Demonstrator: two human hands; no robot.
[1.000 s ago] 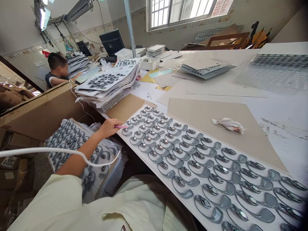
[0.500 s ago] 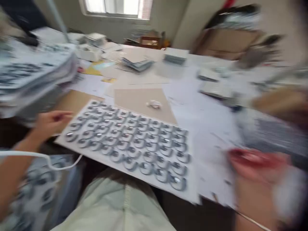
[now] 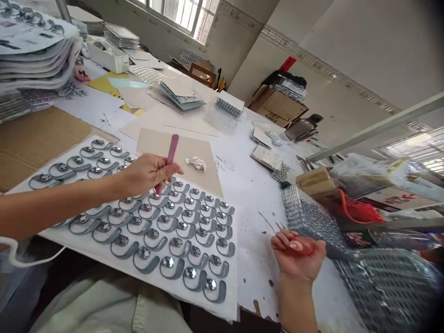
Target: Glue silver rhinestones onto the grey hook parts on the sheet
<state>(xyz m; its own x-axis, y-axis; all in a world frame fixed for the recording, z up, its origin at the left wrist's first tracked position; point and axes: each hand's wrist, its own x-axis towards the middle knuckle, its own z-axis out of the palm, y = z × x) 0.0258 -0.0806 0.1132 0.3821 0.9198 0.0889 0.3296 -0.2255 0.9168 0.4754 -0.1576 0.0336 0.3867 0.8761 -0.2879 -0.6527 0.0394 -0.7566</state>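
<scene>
My left hand (image 3: 149, 171) pinches a flat purple stick (image 3: 172, 149), which points upward. Below that hand lies a white board (image 3: 229, 303) covered with rows of grey curled bands, each bearing a round shiny stone (image 3: 169, 262). My right hand (image 3: 298, 259) is turned palm up at the right, its fingers curled in around a small pinkish-white lump (image 3: 296, 245) on a reddened patch; its exact kind is unclear. Beyond the stone board, a whitish crumpled lump (image 3: 196, 163) rests on a beige card (image 3: 208, 178).
Piled sheets of banded pieces (image 3: 41, 60) stand at the left, beside brown cardboard (image 3: 45, 138). Stacked packs (image 3: 182, 95) sit farther back. Plastic-wrapped silvery sheets (image 3: 388, 286) and a red bag (image 3: 360, 210) crowd the right side. A white cord (image 3: 34, 263) runs at lower left.
My left hand has come from the board's left edge to above its middle, with the purple stick now visible. The view has tilted and turned right; my right hand stays palm up.
</scene>
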